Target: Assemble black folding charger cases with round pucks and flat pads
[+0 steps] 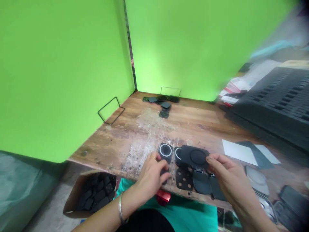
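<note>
My right hand (224, 169) pinches the right edge of a black rectangular piece (194, 155) marked with a round ring. That piece partly covers a black pad with a white ring (178, 153). Left of it lies another black pad with a white ring (165, 150); my left hand (154, 170) rests at its lower left, fingers curled, and whatever is under them is mostly hidden. Just below the ringed piece are a black plate with holes (184, 179) and a dark hinged flap (202, 182), both near the table's front edge.
Dark pieces (165, 105) lie at the back by green panels (181, 48). White sheets (240, 152) and a large black slatted object (272, 100) are right. A wire stand (111, 123) is left. Below the edge sits a cardboard box (72, 200) of dark pieces.
</note>
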A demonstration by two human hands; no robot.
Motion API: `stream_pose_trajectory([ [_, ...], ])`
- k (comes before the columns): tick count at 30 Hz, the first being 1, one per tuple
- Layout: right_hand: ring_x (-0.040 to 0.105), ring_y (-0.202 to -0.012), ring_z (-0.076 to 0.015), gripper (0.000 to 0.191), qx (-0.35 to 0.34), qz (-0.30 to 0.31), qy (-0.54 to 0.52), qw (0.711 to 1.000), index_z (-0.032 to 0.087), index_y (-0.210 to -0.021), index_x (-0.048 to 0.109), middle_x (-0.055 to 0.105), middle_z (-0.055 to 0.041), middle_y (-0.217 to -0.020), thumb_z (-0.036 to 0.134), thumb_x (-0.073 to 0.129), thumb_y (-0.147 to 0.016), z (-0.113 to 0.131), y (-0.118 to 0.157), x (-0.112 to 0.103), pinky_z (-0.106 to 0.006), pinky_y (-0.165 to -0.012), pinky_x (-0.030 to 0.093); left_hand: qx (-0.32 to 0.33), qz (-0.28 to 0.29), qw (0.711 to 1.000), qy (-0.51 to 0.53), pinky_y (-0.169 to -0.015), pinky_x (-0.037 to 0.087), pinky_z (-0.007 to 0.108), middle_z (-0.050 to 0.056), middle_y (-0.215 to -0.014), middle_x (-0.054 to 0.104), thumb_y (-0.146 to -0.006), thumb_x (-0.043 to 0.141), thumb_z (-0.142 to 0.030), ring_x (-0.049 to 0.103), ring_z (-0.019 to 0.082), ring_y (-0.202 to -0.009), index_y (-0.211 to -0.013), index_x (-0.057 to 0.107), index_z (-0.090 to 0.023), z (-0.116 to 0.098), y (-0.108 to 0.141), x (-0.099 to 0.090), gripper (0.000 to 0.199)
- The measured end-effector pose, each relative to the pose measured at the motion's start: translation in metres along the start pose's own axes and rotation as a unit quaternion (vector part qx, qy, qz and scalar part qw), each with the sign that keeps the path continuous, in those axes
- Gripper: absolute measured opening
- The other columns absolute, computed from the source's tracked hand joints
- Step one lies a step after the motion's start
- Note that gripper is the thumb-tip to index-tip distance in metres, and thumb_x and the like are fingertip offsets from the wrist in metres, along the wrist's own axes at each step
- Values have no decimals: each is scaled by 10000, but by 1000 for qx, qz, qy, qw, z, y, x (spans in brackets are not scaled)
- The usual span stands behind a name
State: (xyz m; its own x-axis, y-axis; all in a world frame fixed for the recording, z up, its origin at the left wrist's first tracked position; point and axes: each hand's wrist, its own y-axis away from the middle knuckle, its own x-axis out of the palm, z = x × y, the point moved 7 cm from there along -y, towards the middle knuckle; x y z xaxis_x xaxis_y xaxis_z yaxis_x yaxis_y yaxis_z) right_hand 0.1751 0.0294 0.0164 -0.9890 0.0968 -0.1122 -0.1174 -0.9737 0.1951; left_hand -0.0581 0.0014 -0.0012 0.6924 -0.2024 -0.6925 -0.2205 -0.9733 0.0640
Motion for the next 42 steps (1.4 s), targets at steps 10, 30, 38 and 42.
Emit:
stream_pose_trajectory([
  [10, 503, -590, -116, 411, 107, 79, -113, 985, 166, -650, 635, 571, 0, -637, 486, 879, -565, -15, -6, 30, -233, -570, 432, -129, -57, 974, 180, -888, 441, 364, 42, -1028, 607, -599, 718, -15, 595, 232, -978, -1178, 506, -204, 44, -9, -23, 644],
  [30, 590, -603, -100, 327, 265, 233, -138, 925, 132, -658, 678, 644, -9, -663, 325, 907, -530, -21, 14, 92, -218, -613, 529, -253, 157, 806, 511, -642, 556, 298, 39, -709, 725, -637, 731, -250, 692, 179, -626, -950, 697, -141, 34, 21, -7, 333],
  [38, 589, -594, -96, 359, 269, 214, -127, 930, 124, -659, 680, 650, -12, -672, 341, 912, -491, -22, 15, 91, -214, -590, 523, -250, 157, 812, 504, -655, 549, 296, 33, -729, 728, -647, 720, -242, 693, 181, -640, -967, 720, -144, 34, 24, -8, 335],
  [42, 586, -588, -93, 363, 272, 210, -125, 931, 124, -640, 673, 645, -9, -656, 333, 918, -472, -24, 15, 91, -209, -590, 516, -250, 157, 817, 495, -667, 552, 304, 38, -741, 726, -643, 721, -251, 689, 179, -646, -958, 724, -141, 34, 24, -8, 334],
])
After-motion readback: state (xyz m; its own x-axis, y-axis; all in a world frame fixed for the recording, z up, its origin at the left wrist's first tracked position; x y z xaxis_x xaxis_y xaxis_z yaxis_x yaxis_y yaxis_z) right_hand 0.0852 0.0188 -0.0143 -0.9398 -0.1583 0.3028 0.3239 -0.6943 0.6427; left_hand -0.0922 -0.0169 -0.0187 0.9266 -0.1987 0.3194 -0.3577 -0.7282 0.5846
